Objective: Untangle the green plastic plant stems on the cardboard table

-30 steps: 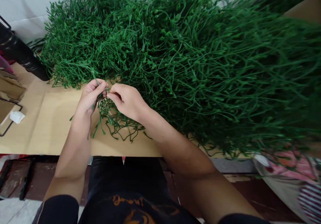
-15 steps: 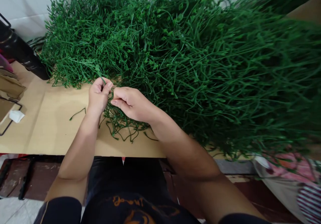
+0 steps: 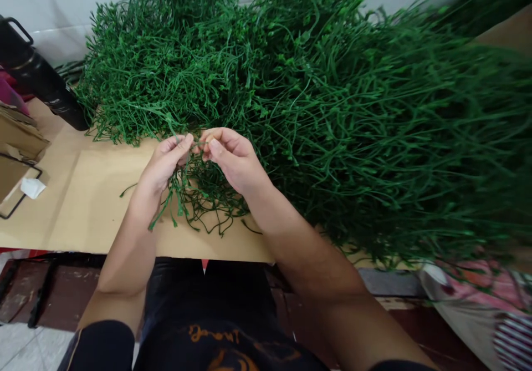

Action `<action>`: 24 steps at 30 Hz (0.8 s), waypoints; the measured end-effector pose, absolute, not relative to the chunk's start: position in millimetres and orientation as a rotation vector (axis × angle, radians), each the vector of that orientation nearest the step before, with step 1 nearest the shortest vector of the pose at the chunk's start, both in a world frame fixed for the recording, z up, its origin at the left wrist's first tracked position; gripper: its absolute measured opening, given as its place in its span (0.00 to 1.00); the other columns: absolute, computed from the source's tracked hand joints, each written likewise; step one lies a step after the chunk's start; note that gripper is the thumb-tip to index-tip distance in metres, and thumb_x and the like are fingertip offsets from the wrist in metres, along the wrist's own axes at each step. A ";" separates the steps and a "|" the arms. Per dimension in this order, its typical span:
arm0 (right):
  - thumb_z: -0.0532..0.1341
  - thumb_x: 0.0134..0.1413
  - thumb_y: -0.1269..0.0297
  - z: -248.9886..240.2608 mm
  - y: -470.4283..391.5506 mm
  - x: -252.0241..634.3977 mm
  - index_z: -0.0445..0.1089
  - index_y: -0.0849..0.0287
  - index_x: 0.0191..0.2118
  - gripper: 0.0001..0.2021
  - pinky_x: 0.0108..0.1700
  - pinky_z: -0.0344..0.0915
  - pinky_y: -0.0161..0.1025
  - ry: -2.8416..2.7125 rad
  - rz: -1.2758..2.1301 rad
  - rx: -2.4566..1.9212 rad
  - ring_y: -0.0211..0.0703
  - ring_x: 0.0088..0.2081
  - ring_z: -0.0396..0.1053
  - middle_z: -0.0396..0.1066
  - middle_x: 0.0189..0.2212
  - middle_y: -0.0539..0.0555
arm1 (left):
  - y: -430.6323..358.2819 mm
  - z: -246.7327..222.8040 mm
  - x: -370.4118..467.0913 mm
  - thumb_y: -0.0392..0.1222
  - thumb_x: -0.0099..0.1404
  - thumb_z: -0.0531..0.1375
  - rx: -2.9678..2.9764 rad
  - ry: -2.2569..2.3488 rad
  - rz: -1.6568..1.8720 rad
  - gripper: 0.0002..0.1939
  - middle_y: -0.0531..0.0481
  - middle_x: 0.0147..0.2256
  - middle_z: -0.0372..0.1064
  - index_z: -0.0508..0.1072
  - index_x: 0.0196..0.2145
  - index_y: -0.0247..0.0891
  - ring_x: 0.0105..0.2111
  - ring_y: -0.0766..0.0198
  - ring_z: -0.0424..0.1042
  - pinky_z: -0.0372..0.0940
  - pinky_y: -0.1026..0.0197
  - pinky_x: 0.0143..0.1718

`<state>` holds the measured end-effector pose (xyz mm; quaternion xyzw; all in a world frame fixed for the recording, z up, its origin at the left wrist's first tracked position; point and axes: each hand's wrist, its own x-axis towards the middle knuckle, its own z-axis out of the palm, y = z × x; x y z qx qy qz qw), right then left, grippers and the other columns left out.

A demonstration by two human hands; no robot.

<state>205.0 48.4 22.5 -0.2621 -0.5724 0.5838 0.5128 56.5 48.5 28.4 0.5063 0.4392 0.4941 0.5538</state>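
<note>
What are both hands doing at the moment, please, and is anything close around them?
Left hand closed on green stems; right hand pinching beside it. Loose sprigs under both; big green pile right behind.

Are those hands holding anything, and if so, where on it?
The left hand pinches a green plastic sprig partway along its stem; what the right hand grips can't be told.

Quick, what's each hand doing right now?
Left hand: closed, pinching a green stem.
Right hand: thumb and fingertips together; whether they grip a stem, I can't tell.
</note>
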 end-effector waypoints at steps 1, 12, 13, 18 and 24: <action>0.62 0.46 0.43 23.1 47.2 204.3 0.59 0.56 0.30 0.21 0.34 0.61 0.35 -1.331 1.448 -0.609 0.33 0.30 0.60 0.63 0.30 0.49 | 48.6 27.4 57.6 0.53 0.56 0.64 1.188 1.032 1.143 0.18 0.57 0.17 0.53 0.66 0.22 0.38 0.16 0.74 0.49 0.46 0.66 0.18; 0.66 0.45 0.52 26.6 48.5 207.1 0.51 0.58 0.24 0.22 0.21 0.41 0.30 -1.095 1.876 -0.482 0.24 0.18 0.45 0.53 0.19 0.42 | 50.2 21.0 72.5 0.43 0.57 0.64 1.387 1.126 1.310 0.15 0.57 0.18 0.58 0.64 0.18 0.36 0.21 0.72 0.55 0.53 0.66 0.25; 0.66 0.46 0.53 28.2 49.2 210.3 0.51 0.58 0.24 0.22 0.21 0.39 0.30 -1.104 1.902 -0.493 0.24 0.17 0.43 0.53 0.19 0.41 | 49.8 20.8 73.8 0.42 0.58 0.63 1.419 1.159 1.307 0.15 0.57 0.18 0.56 0.63 0.18 0.36 0.21 0.72 0.54 0.52 0.66 0.25; 0.62 0.51 0.52 37.0 47.4 220.6 0.53 0.58 0.24 0.19 0.20 0.39 0.30 -1.284 1.851 -0.550 0.24 0.17 0.40 0.53 0.19 0.42 | 47.1 22.6 81.8 0.36 0.60 0.58 1.451 1.276 1.259 0.15 0.57 0.17 0.54 0.61 0.17 0.36 0.21 0.71 0.52 0.50 0.66 0.25; 0.52 0.55 0.71 47.0 27.2 213.2 0.54 0.58 0.22 0.11 0.29 0.51 0.35 -1.838 1.076 -1.001 0.32 0.24 0.52 0.54 0.20 0.47 | 43.3 25.4 88.9 0.36 0.62 0.54 1.504 1.369 1.135 0.16 0.57 0.16 0.54 0.59 0.17 0.37 0.22 0.70 0.54 0.50 0.65 0.25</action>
